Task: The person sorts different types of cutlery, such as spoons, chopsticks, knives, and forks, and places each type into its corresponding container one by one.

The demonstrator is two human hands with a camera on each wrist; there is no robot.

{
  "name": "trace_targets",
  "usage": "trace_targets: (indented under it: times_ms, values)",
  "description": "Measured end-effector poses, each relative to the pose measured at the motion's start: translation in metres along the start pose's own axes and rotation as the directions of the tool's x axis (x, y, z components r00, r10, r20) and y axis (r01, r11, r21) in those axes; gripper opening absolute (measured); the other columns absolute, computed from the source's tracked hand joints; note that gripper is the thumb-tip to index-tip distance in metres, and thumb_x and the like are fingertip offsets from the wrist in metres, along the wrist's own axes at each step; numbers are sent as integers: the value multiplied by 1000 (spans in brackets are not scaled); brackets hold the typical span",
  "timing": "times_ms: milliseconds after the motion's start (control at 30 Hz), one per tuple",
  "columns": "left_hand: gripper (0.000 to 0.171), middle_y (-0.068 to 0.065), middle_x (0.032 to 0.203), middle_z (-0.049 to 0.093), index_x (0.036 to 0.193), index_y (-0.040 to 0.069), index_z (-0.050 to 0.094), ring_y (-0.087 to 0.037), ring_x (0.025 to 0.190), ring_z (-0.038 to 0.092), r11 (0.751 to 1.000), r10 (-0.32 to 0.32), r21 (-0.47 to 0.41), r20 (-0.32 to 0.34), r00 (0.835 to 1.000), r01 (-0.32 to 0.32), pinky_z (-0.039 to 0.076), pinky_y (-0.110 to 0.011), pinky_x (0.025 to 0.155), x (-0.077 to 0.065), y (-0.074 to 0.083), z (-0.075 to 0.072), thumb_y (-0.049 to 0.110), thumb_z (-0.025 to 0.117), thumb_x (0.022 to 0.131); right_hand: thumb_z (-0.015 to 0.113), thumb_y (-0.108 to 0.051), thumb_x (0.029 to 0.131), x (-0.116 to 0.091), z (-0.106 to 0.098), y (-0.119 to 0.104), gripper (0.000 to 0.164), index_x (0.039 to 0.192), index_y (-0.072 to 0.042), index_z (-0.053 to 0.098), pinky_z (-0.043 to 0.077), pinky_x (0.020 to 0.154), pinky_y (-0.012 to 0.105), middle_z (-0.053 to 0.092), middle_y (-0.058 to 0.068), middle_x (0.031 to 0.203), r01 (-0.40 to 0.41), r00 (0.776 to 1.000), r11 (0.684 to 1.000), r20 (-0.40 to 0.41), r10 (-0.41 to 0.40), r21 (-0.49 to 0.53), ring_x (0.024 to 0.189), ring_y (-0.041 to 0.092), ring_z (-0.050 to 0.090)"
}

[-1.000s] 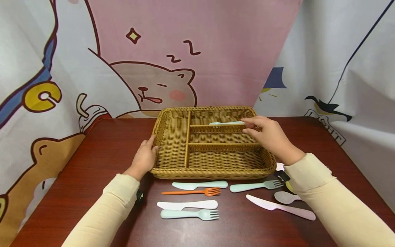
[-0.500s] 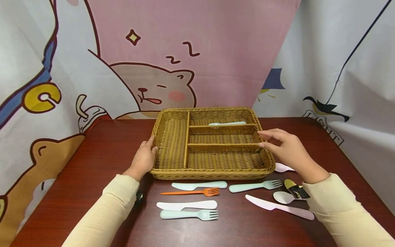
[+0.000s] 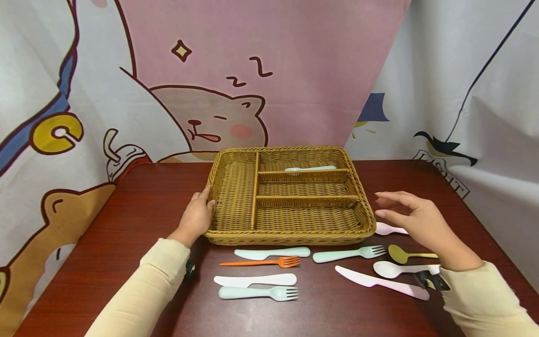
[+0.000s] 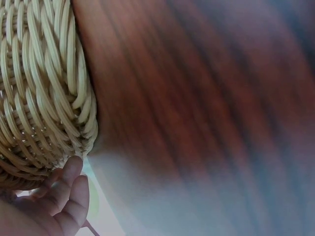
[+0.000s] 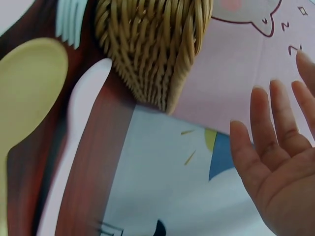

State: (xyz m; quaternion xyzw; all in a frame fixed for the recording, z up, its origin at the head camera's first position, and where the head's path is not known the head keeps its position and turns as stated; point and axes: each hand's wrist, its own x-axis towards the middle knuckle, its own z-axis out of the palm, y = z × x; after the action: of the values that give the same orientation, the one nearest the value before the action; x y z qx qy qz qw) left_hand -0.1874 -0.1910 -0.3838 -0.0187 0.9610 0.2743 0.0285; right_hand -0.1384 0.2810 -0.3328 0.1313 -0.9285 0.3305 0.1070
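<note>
A brown wicker cutlery basket [image 3: 307, 231] with divided compartments stands on the table. My left hand [image 3: 197, 215] holds its left side, thumb at the rim and fingers along the outer wall; the left wrist view shows those fingers [image 4: 71, 196] against the weave. In the rear right compartment lies a pale mint fork [image 3: 316, 168], partly hidden by the divider. My right hand [image 3: 421, 224] hovers right of the basket, fingers loosely spread, holding nothing. Close below it are a pink spoon [image 3: 385, 229], a yellow-green spoon [image 3: 400, 255] and a white spoon [image 3: 389, 269].
In front of the basket lie a mint knife [image 3: 271, 253], an orange fork [image 3: 269, 262], a white knife [image 3: 254, 280] and a mint fork [image 3: 257, 293]. Farther right are another mint fork [image 3: 347, 253] and a pink knife [image 3: 381, 282]. A printed curtain [image 3: 316, 70] hangs behind the table.
My right hand has moved from over the basket's rear right compartment to the right and nearer, uncovering the spoons. The left hand and the basket have stayed put.
</note>
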Motion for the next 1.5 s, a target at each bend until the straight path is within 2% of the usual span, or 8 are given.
trace_targets:
  times_ms: [167,233,433,667,900,1100,1267,1500]
  values:
    - [56,-27,142,36,155,4,16,-41,122,48,1000,5,6,-2,1000,-5,41,-52,99,-1,1,0,19,38,106,77,-25,84,-11,-9,13,40,120,-11,68,42,68,10,59,-32,102,-69,998,998,10,69,10,92,-18,48]
    - [56,-27,142,36,155,4,16,-41,121,48,1000,6,5,-1,1000,-6,41,-52,98,-1,2,1,19,38,106,77,-26,84,-17,-11,19,39,119,-11,69,42,68,11,58,-34,101,-96,995,995,16,96,-2,93,-20,46]
    - [56,-27,142,37,155,5,16,-41,121,48,1000,10,-2,-1,1000,-10,41,-52,98,-1,1,2,19,38,106,76,-31,84,-31,-15,38,39,117,-12,70,41,72,22,64,-23,103,-154,986,985,56,158,-73,94,-24,38]
    - [56,-27,143,35,155,5,15,-41,120,49,1000,2,-13,5,1000,-2,42,-52,96,-2,-1,3,19,38,106,76,-27,84,-44,-16,55,44,120,-3,68,50,61,23,61,-24,104,-208,966,977,150,213,-45,83,-13,54]
    - [56,-28,143,34,155,5,15,-40,112,53,1000,-4,-1,7,1000,4,44,-50,88,-3,-3,1,19,37,106,78,-18,82,-56,-17,71,40,116,3,67,47,64,16,71,12,103,-190,958,982,213,190,-20,86,-14,56]
    - [56,-28,144,33,155,5,14,-41,116,51,1000,-5,-3,14,1000,5,44,-51,91,-3,-4,1,19,37,107,78,-19,81,-66,-19,80,35,111,-2,70,43,66,12,73,5,98,-183,953,982,237,189,-49,88,-16,53]
    - [56,-28,144,33,155,4,14,-42,120,49,1000,0,-3,10,1000,0,43,-53,94,-2,-3,1,19,37,106,79,-19,81,-73,-18,85,36,110,1,70,48,62,19,73,4,96,-214,939,975,266,220,-52,81,-10,57]
    - [56,-29,141,36,155,3,16,-42,121,48,1000,9,-1,-14,1000,-9,41,-53,98,-2,0,2,18,38,106,82,-21,76,-79,-17,96,32,102,-5,74,43,64,17,70,-12,92,-185,942,971,255,219,-148,85,-15,49]
